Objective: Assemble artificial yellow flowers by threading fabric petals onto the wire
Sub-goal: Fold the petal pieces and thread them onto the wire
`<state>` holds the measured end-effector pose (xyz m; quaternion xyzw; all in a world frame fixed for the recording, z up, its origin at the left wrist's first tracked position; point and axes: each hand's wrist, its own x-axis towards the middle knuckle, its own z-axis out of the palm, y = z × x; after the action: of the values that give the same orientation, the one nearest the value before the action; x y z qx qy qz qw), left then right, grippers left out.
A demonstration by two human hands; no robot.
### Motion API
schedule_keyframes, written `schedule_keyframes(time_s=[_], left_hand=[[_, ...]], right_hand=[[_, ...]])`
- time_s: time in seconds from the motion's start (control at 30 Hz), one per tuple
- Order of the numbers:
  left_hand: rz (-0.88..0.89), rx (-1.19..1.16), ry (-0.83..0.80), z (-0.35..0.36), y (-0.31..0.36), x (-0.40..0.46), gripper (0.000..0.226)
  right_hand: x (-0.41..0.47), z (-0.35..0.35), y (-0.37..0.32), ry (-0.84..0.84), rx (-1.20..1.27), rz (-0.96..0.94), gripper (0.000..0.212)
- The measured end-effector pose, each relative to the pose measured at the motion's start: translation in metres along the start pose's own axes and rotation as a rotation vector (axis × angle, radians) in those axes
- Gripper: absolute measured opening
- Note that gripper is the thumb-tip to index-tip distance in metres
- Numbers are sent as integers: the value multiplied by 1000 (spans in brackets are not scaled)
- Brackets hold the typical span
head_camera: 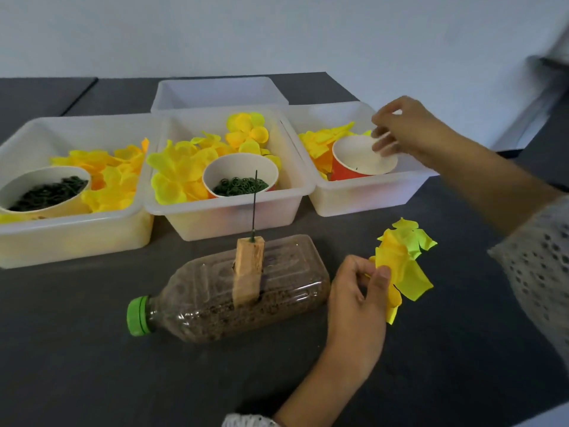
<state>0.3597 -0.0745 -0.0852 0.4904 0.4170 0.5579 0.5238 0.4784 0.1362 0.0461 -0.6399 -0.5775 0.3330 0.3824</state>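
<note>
Step in hand: I am gathering parts, not yet threading; the wire is standing bare and upright in the wooden block, which is sitting on the soil-filled bottle lying on its side near the front middle of the table.
Left hand: my left hand is pinching a small stack of yellow fabric petals between thumb and curled fingers, just right of the bottle's base, above the table.
Right hand: my right hand is reaching into the orange paper cup in the right-hand bin, fingertips bunched at the cup's far rim; whether they are holding anything I cannot tell, the motion being blurred.
Supplies: more petals are lying in the middle bin and the left bin along the table's back edge, each also holding a cup of green rings.
Next move: I judge I am needing to bring whatever small piece the cup yields over to the wire, then centre the petals' hole on the wire tip and push down gently, keeping the thin wire from bending.
</note>
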Motion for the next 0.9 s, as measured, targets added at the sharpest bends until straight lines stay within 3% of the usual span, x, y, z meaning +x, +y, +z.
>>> schedule_keyframes(time_s=[0.03, 0.13, 0.2, 0.27, 0.37, 0.5, 0.9], left_hand=[[7, -3, 4, 0, 0, 0, 21], [2, -14, 7, 1, 1, 1, 19], [1, -12, 13, 1, 0, 1, 19], [17, 9, 13, 0, -2, 1, 20], [37, 55, 4, 0, -6, 1, 20], [53, 89, 1, -2, -7, 2, 20], [28, 101, -13, -2, -14, 6, 23]], right_hand=[[-19, -5, 5, -47, -49, -5, 20], [-86, -21, 22, -292, -206, 45, 58], [-131, -28, 32, -362, -367, 27, 74], [-172, -30, 44, -326, -561, -103, 73], [-206, -22, 60, -284, -669, -208, 47], [-211, -26, 78, -302, -434, -156, 24], [-201, -99, 119, -88, -36, 75, 31]])
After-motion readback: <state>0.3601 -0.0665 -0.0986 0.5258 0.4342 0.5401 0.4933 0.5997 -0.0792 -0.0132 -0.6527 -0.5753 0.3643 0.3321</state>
